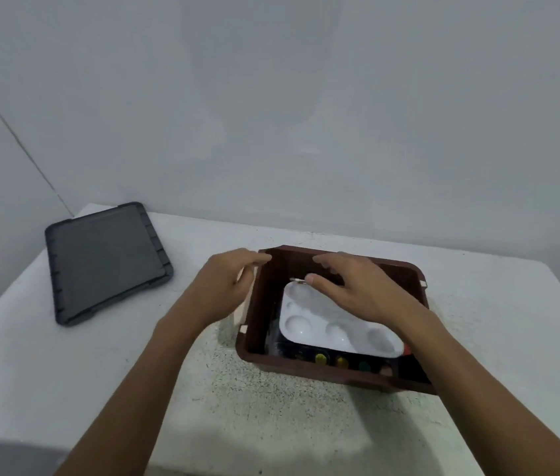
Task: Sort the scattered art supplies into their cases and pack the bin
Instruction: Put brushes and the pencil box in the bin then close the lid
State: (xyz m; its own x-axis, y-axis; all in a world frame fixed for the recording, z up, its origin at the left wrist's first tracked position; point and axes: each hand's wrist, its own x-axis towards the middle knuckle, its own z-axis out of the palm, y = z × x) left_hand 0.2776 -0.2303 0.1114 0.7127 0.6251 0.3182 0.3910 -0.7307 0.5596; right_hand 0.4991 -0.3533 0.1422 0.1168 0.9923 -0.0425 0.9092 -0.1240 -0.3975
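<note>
A dark brown bin (405,266) stands on the white table, right of centre. Inside it a white paint palette (323,324) lies tilted on top of a dark case with coloured paint spots (331,359) showing along the near side. My right hand (354,286) hovers over the bin's far half, fingers spread, its thumb at the palette's far edge next to a thin stick-like item; whether it touches is unclear. My left hand (227,286) is just outside the bin's left wall, fingers apart, fingertips near the far left corner of the rim.
A dark grey lid (106,261) lies flat at the table's far left corner. A grey wall rises right behind the table. The table's (48,372) front edge runs close below my forearms.
</note>
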